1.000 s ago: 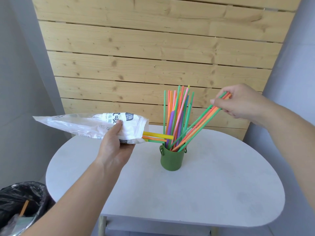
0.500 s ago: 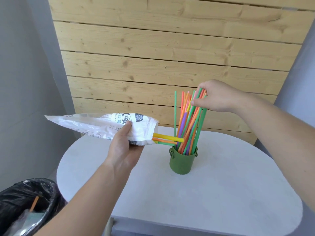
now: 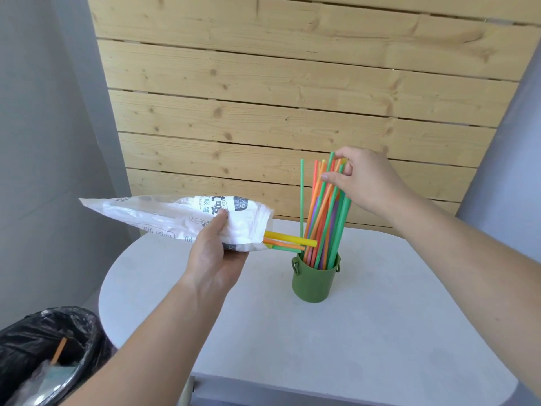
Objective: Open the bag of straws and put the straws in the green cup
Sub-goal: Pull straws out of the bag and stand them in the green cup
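Bag printed "Straw" sits in left hand, right hand pinching straws.

Bright straws stand in the green cup. Left of it, the white bag is tipped sideways, straws poking out.

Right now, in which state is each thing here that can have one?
bag: open at its end, held level above the table.
left hand: grips the bag.
bag straws: stick out of the bag's mouth.
green cup: upright, filled with straws.
cup straws: standing, nearly upright.
right hand: holds the cup straws' tops.
bin: open, lined black.
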